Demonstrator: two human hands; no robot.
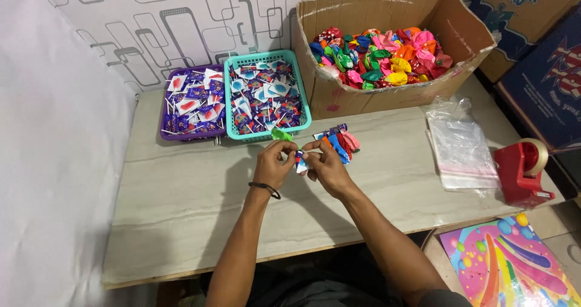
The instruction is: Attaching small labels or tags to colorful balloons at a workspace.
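On the pale table (181, 204), left hand (273, 165) and right hand (325, 165) pinch one small wrapped lollipop (299, 160).

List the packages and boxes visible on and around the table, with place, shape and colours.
Open brown cardboard box, back right: full of coloured balloons.
Teal basket and purple basket, back left: small wrapped sweets.
Clear plastic bags, right: flat pile.
Blue printed carton, far right.
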